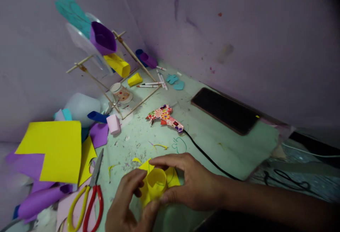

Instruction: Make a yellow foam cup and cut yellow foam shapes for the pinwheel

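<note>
A small rolled tube of yellow craft paper or foam (pixel 156 180) stands upright on a yellow sheet (pixel 174 177) marked with a dark curved line. My left hand (pixel 127 202) curls around the tube's left and near side, thumb at its front. From the right, my right hand (pixel 193 182) holds the tube with its thumb at the near side and its index finger reaching over the sheet. Beyond my hands lies a flower-patterned glue gun (pixel 166 117), its black cord running right. Scissors (pixel 94 186) with yellow and red handles rest to the left.
A thin stick frame (pixel 140 102) holds a wheel with coloured paper cups (pixel 103 39). Inside it is a paper cup (pixel 121 93). Yellow and purple sheets (pixel 61 150) pile up at left. A dark phone (pixel 225 109) lies near the wall, with markers (pixel 151 84) farther back.
</note>
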### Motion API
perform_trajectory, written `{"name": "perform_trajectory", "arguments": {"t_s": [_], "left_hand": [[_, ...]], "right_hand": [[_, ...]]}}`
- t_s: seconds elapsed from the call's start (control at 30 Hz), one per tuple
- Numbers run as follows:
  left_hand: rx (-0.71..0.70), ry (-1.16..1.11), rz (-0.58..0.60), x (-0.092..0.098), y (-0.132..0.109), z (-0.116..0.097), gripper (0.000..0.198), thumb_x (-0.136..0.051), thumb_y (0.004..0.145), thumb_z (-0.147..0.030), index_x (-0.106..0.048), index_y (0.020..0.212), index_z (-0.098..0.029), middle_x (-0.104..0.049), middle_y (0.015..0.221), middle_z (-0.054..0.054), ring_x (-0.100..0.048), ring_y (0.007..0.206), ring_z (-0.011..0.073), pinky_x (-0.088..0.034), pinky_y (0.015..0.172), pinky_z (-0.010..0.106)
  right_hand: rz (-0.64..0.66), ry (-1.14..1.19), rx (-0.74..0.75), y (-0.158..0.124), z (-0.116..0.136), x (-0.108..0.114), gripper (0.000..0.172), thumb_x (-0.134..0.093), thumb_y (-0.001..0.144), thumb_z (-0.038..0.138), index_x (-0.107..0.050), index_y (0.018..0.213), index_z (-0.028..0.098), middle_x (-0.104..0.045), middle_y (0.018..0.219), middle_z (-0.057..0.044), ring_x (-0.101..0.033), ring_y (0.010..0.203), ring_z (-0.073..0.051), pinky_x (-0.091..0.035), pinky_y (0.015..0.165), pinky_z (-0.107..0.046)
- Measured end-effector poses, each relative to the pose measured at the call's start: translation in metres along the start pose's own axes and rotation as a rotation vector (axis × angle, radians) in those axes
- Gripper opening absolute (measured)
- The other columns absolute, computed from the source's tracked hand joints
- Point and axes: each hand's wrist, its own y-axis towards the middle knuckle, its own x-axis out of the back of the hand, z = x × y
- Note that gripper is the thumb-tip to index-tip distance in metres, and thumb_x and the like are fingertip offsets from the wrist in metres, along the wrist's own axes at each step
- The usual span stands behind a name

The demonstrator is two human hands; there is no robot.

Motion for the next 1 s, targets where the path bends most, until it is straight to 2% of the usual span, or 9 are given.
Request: {"name": "perform_trajectory", "arguments": {"t_s": [0.13,0.23,0.4,0.57,0.73,0.87,1.0], "left_hand": [[0.013,-0.05,0.131,0.0,0.012,-0.005,0.017,-0.071,0.066,-0.039,-0.071,0.081,-0.029,-0.07,0.088,-0.002,-0.063,0.083,0.0172,-0.051,0.075,0.024],[-0.057,-0.036,0.173,0.003,0.015,-0.003,0.008,-0.07,0.069,-0.031,-0.071,0.077,-0.029,-0.069,0.084,-0.003,-0.064,0.074,0.0132,-0.05,0.063,0.018],[-0.235,0.089,0.102,0.005,0.012,-0.002,0.006,-0.066,0.073,-0.021,-0.07,0.072,-0.025,-0.067,0.072,-0.003,-0.062,0.06,0.0098,-0.048,0.053,0.014],[-0.305,0.129,0.009,0.002,0.011,-0.007,0.01,-0.064,0.074,-0.019,-0.069,0.067,-0.024,-0.066,0.065,-0.003,-0.061,0.055,0.0094,-0.046,0.05,0.014],[-0.174,-0.023,0.01,-0.003,0.012,-0.01,0.011,-0.065,0.072,-0.019,-0.068,0.063,-0.025,-0.062,0.059,-0.006,-0.055,0.051,0.0074,-0.042,0.048,0.014],[0.016,-0.125,0.006,-0.009,0.011,-0.009,0.018,-0.065,0.072,-0.023,-0.062,0.054,-0.022,-0.058,0.056,-0.005,-0.051,0.05,0.0078,-0.04,0.048,0.016],[0.194,-0.195,0.006,-0.014,0.01,-0.01,0.014,-0.066,0.069,-0.028,-0.065,0.057,-0.02,-0.062,0.058,-0.003,-0.057,0.054,0.0105,-0.045,0.051,0.017]], "right_hand": [[-0.038,-0.016,-0.106,0.005,0.008,-0.004,0.033,-0.078,0.054,0.016,-0.074,0.086,0.018,-0.072,0.082,-0.001,-0.064,0.081,-0.018,-0.049,0.075,-0.027],[-0.062,0.02,-0.178,0.009,0.01,-0.007,0.024,-0.079,0.051,0.014,-0.074,0.074,0.018,-0.071,0.071,0.001,-0.063,0.07,-0.016,-0.049,0.066,-0.024],[-0.105,0.109,-0.229,0.013,0.005,-0.014,0.017,-0.08,0.047,0.013,-0.074,0.063,0.016,-0.066,0.058,0.003,-0.057,0.058,-0.011,-0.045,0.056,-0.021],[-0.1,0.275,-0.246,0.016,-0.001,-0.019,0.013,-0.079,0.047,0.012,-0.073,0.058,0.016,-0.064,0.051,0.004,-0.054,0.049,-0.007,-0.043,0.05,-0.018],[-0.081,0.367,-0.288,0.017,-0.004,-0.018,0.017,-0.083,0.043,0.016,-0.072,0.055,0.015,-0.065,0.05,0.003,-0.054,0.047,-0.007,-0.043,0.049,-0.018],[-0.06,0.372,-0.251,0.016,-0.007,-0.017,0.013,-0.077,0.054,0.021,-0.074,0.065,0.014,-0.067,0.057,0.002,-0.057,0.052,-0.008,-0.044,0.053,-0.02],[-0.144,0.279,-0.207,0.016,-0.01,-0.015,0.011,-0.072,0.059,0.024,-0.072,0.062,0.013,-0.064,0.055,0.001,-0.053,0.051,-0.008,-0.041,0.051,-0.019]]}}
